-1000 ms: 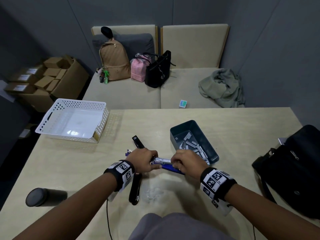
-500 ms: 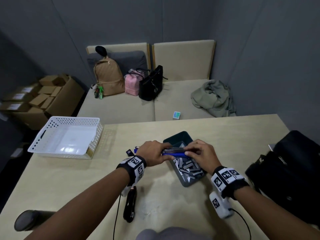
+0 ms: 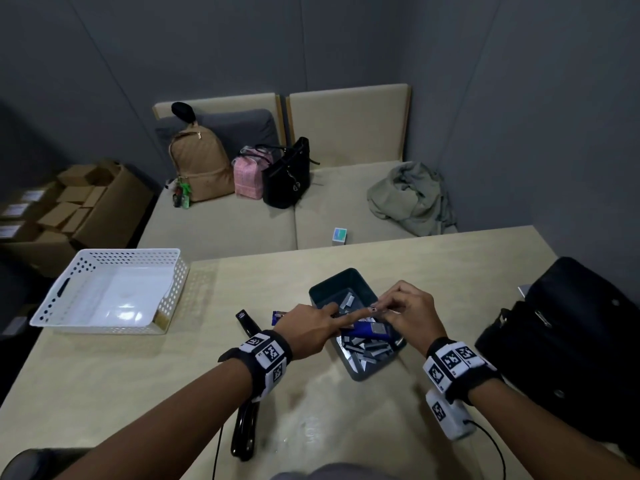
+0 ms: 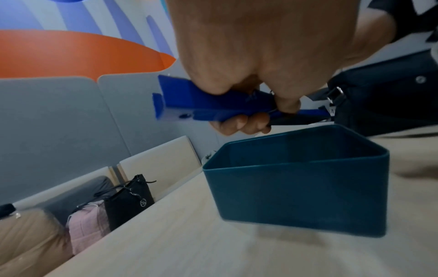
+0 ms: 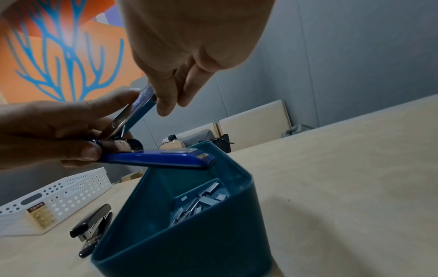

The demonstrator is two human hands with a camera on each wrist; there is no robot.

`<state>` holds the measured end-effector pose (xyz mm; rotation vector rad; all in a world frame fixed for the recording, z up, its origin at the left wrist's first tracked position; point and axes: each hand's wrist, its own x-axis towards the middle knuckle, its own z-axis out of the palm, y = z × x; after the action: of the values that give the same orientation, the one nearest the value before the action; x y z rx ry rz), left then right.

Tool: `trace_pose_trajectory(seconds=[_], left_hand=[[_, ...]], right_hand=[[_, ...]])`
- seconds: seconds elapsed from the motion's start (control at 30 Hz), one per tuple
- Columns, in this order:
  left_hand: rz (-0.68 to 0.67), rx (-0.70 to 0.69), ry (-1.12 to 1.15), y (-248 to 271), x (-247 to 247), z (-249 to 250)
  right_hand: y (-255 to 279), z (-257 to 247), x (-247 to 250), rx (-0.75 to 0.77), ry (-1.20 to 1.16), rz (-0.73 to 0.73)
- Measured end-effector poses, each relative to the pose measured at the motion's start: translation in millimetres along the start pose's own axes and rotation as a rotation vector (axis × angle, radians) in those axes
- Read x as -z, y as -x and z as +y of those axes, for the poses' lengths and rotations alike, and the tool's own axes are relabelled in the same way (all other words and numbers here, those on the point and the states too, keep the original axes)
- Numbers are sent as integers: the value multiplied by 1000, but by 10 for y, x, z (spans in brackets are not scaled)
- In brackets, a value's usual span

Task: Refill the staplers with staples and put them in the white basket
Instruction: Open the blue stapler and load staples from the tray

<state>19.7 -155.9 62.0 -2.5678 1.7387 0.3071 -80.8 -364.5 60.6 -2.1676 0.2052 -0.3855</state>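
My left hand (image 3: 341,320) grips the blue stapler (image 3: 367,330) by its rear end and holds it level over the teal bin (image 3: 346,282) of loose staple strips (image 3: 367,351). The stapler's top arm (image 5: 140,106) is swung up, and my right hand (image 3: 379,308) pinches that raised arm. In the left wrist view my left hand (image 4: 249,112) curls round the blue stapler (image 4: 189,105) above the bin (image 4: 296,196). The white basket (image 3: 131,252) stands empty at the table's far left. One black stapler (image 3: 247,322) lies left of the bin, another (image 3: 244,434) under my left forearm.
A black bag (image 3: 554,341) fills the table's right side. A dark cup (image 3: 20,465) lies at the near left corner. Behind the table a sofa (image 3: 242,226) holds bags and a jacket; cardboard boxes (image 3: 69,209) are stacked at far left.
Both hands lifted the blue stapler from the table in front of me and carried it over the teal bin. Its top arm, shut before, now stands raised.
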Motion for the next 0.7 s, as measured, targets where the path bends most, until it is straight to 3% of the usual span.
trace_pose_trajectory(seconds=[0.17, 0.4, 0.57, 0.7], left_hand=[[-27, 63, 40, -2, 38, 62], [-81, 50, 103, 41, 91, 15], [-141, 17, 141, 71, 55, -26], [-102, 31, 173, 92, 66, -39]], right_hand=[[-24, 2, 45, -10, 42, -123], [-54, -53, 81, -207, -95, -141], [-51, -141, 41, -204, -107, -205], [-46, -140, 14, -239, -108, -180]])
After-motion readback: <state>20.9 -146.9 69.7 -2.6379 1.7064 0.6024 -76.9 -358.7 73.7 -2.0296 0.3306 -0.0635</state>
